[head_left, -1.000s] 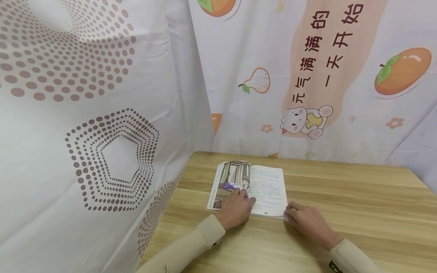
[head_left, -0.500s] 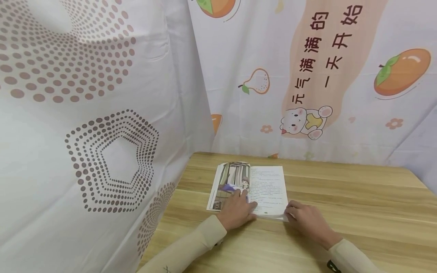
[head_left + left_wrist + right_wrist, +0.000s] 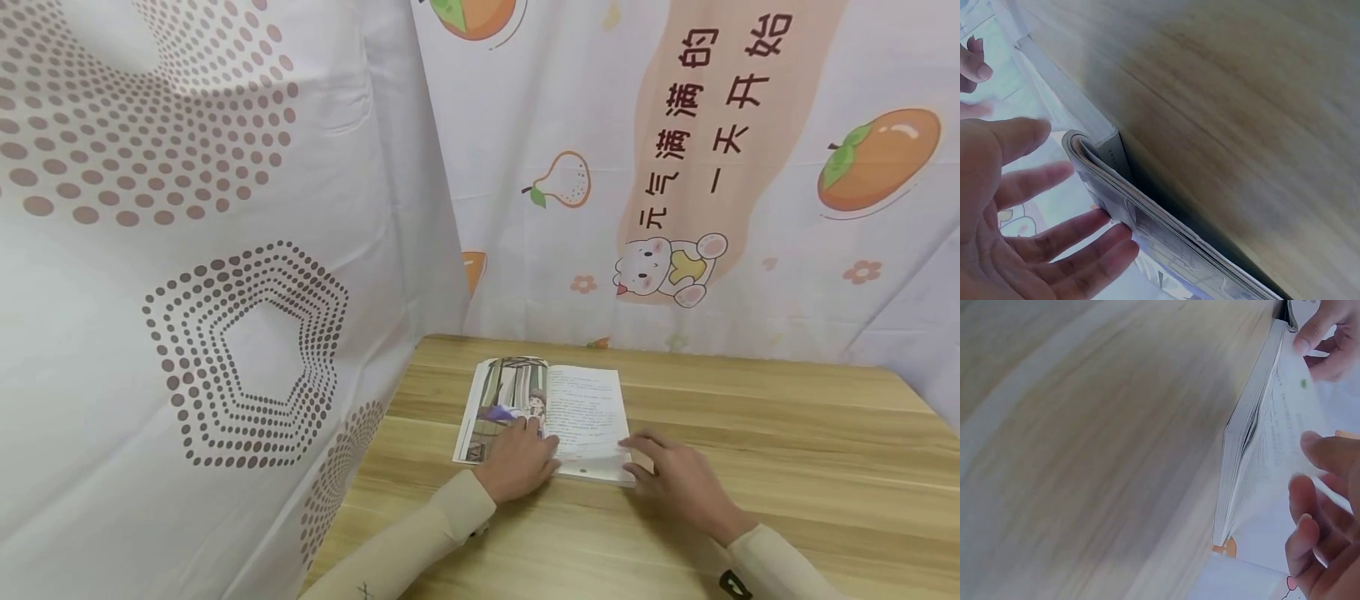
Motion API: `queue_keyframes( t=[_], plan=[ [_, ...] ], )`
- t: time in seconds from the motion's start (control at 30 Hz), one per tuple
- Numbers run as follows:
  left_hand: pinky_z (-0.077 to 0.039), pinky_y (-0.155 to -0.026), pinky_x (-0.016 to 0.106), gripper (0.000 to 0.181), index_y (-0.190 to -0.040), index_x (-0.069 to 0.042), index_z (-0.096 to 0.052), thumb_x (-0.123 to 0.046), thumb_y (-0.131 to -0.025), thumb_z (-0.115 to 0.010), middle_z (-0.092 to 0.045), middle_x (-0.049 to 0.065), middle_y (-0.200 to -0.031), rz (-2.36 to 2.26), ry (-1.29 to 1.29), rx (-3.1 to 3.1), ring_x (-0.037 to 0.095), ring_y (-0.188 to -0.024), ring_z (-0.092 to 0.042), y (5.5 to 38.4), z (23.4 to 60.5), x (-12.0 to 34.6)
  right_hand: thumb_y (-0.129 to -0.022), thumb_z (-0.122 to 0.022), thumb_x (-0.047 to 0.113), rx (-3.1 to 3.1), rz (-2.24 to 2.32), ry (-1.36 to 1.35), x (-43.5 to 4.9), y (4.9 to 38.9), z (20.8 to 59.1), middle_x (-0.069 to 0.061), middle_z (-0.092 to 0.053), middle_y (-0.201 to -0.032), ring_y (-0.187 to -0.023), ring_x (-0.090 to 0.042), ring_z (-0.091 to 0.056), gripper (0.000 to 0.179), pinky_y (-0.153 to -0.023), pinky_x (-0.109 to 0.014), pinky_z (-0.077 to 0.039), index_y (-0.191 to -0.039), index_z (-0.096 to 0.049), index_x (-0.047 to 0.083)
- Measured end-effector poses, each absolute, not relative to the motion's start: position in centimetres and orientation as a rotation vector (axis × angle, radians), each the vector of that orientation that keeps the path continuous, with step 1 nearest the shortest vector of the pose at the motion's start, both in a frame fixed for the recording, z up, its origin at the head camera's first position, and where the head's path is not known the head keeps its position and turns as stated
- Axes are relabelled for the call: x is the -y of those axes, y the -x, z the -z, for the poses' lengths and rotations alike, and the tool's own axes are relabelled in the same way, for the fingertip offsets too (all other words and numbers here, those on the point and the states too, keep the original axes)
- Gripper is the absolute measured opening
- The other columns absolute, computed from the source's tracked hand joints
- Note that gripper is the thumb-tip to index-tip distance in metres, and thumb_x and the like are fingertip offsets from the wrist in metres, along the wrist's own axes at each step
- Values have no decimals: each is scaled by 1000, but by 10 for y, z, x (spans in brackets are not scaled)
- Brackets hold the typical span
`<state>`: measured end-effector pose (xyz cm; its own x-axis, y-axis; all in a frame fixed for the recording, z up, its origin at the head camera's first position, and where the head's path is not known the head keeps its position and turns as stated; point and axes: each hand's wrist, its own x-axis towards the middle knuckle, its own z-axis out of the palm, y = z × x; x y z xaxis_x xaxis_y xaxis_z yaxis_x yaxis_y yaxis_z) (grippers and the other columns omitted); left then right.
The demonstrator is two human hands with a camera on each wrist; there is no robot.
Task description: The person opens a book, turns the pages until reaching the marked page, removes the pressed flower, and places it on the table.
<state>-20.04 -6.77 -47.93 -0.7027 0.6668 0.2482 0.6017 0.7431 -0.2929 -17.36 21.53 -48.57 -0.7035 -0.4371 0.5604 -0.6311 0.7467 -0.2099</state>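
Observation:
A paperback book (image 3: 592,412) lies open on the table, a coloured picture on its left page and printed text on the right. My left hand (image 3: 516,460) rests on the lower part of the picture page near the spine, its fingers spread, as the left wrist view also shows. At the book's lower right edge is my right hand (image 3: 681,482), thumb and forefinger apart. In the right wrist view, the right hand's fingers (image 3: 1302,540) are loosely bent beside the page edges, and no page shows clearly gripped between them.
The wooden table (image 3: 750,417) stretches to the right of the book and in front of it. A white dotted curtain (image 3: 262,350) hangs along the left side. Behind the table hangs a fruit-patterned curtain (image 3: 525,275).
The thumb and fingers of my right hand have spread apart at the book's lower right corner, the forefinger moving up along the edge. My left hand stays almost in place on the book.

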Motion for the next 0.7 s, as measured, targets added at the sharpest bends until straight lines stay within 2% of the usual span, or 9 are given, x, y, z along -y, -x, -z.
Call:
queue_keyframes(
  t=[0.1,0.2,0.3,0.4,0.43,0.53,0.7],
  plan=[
    [-52,-63,29,29,-110,-15,-71,-40,-98,-66,-68,5,-88,-224,959,2564,17,-76,-62,200,478,70,-73,-93,13,2451,-569,-752,-215,173,484,-10,-70,-111,-58,6,-42,56,-49,-19,-39,-125,-70,5],
    [-52,-59,28,34,-114,-7,-64,-33,-94,-71,-67,3,-82,-121,918,2546,16,-71,-64,200,477,72,-73,-93,14,2457,-564,-733,-215,172,483,-12,-70,-113,-57,5,-43,64,-50,-21,-43,-130,-67,3],
    [-45,-47,25,39,-115,-3,-56,-26,-89,-74,-60,0,-72,35,868,2548,13,-60,-57,200,479,71,-74,-93,19,2507,-513,-743,-215,170,485,-10,-69,-115,-66,-5,-57,62,-56,-28,-51,-129,-69,4],
    [-33,-41,22,42,-116,-3,-51,-21,-87,-75,-50,-2,-68,133,825,2540,10,-54,-45,201,482,71,-75,-92,21,2578,-455,-761,-215,167,486,-8,-69,-115,-77,-14,-66,57,-61,-33,-54,-126,-71,7],
    [-31,-41,22,42,-115,-3,-51,-20,-86,-75,-48,-2,-69,141,814,2531,9,-54,-43,201,482,71,-76,-92,21,2597,-445,-769,-215,167,487,-7,-69,-114,-81,-17,-68,55,-62,-33,-55,-125,-72,8],
    [-27,-44,21,35,-108,-6,-52,-17,-85,-76,-44,-2,-71,117,797,2484,9,-56,-37,202,484,70,-77,-91,20,2628,-431,-787,-215,165,489,-5,-70,-113,-79,-15,-67,50,-60,-30,-54,-123,-74,10],
    [-25,-50,23,20,-100,-11,-57,-13,-88,-72,-42,2,-77,-8,793,2427,14,-64,-36,201,482,70,-78,-90,19,2634,-410,-799,-215,165,492,-6,-70,-108,-80,-15,-68,41,-62,-30,-55,-115,-77,10]
  ],
)
